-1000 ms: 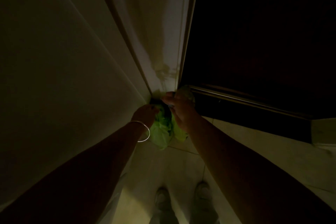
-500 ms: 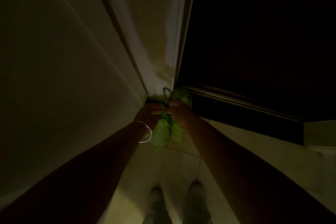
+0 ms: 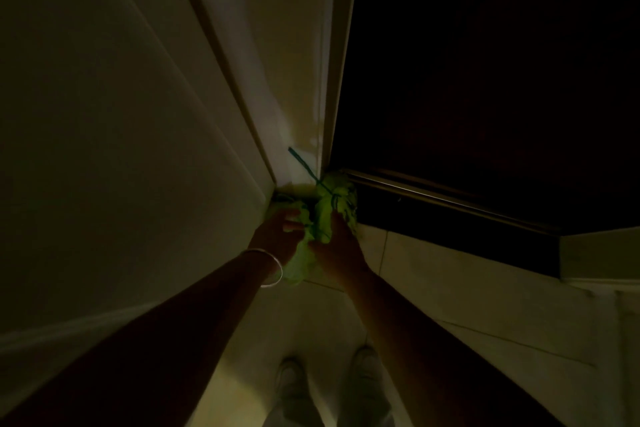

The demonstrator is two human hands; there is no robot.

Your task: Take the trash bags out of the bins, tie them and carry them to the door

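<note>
Head view: the scene is dim, and detail is limited. One light green trash bag [image 3: 320, 218] is visible, held low in the corner where a pale wall panel [image 3: 121, 149] meets a dark door [image 3: 485, 80], just above the tiled floor [image 3: 450, 288]. The left hand [image 3: 277, 236] grips the bag's left side, with its fingers [image 3: 292, 224] curled and pressed into the plastic. The right hand [image 3: 337, 246] closes on the gathered plastic at the right side; its fingertips are hidden behind the bag, so their exact position cannot be told. One dark green drawstring [image 3: 304, 166] runs taut, up and to the left, from the bunched neck of the bag. One metal bangle [image 3: 273, 267] sits on the left wrist. Two shoes [image 3: 294, 381] show at the bottom edge, standing on the floor. No bin is in view. Judged status: the bag is already out of its bin and has reached the door area; the tying step appears to be in progress, since the neck is gathered and the drawstring is pulled out. Whether a knot is complete cannot be determined. Remaining work, as far as visible: finish the tie and set the bag down at the door. Other bags, if any, are not shown.
</note>
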